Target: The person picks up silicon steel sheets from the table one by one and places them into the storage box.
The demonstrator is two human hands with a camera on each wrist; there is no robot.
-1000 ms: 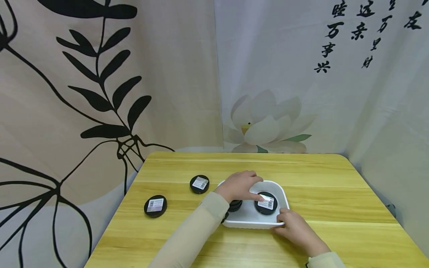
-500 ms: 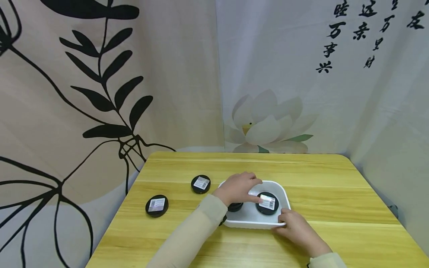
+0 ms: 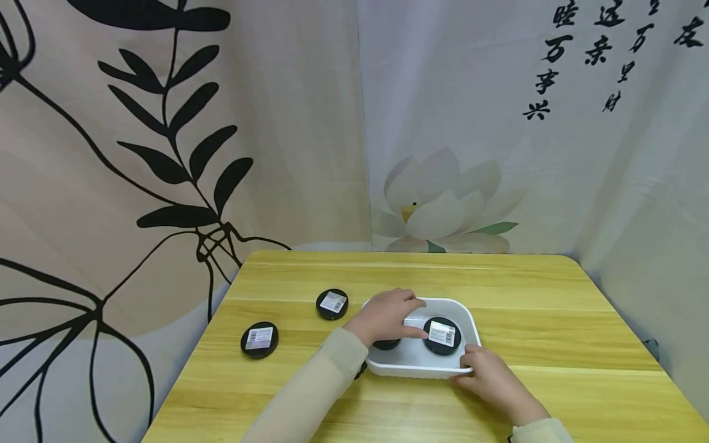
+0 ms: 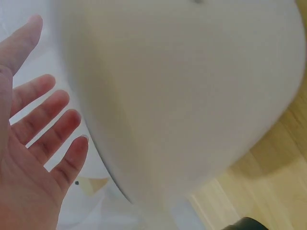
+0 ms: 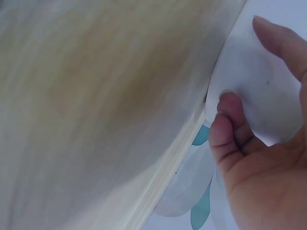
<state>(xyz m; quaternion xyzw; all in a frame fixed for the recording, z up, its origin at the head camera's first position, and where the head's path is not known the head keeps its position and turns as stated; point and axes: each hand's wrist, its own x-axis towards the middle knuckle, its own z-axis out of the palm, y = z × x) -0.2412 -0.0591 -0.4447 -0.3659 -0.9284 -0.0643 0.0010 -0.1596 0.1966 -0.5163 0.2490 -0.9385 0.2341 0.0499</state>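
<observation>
White rectangular tray [image 3: 410, 371] stands on the wood-grain table [image 3: 570, 320]. Inside, right half: one black round disc [image 3: 442, 336], flat, white barcode label up. Another dark round piece [image 3: 386, 345] sits at the tray's left end, mostly hidden by the left hand [image 3: 386, 315]. That hand hangs over the tray's left part, fingers spread, holding nothing; thumb tip at the labelled disc's left edge, contact cannot be told. Right hand [image 3: 492, 376] pinches the tray's near right corner between thumb and fingers. Left of the tray, two more labelled discs lie apart: one far [image 3: 332, 304], one nearer and further left [image 3: 260, 340].
</observation>
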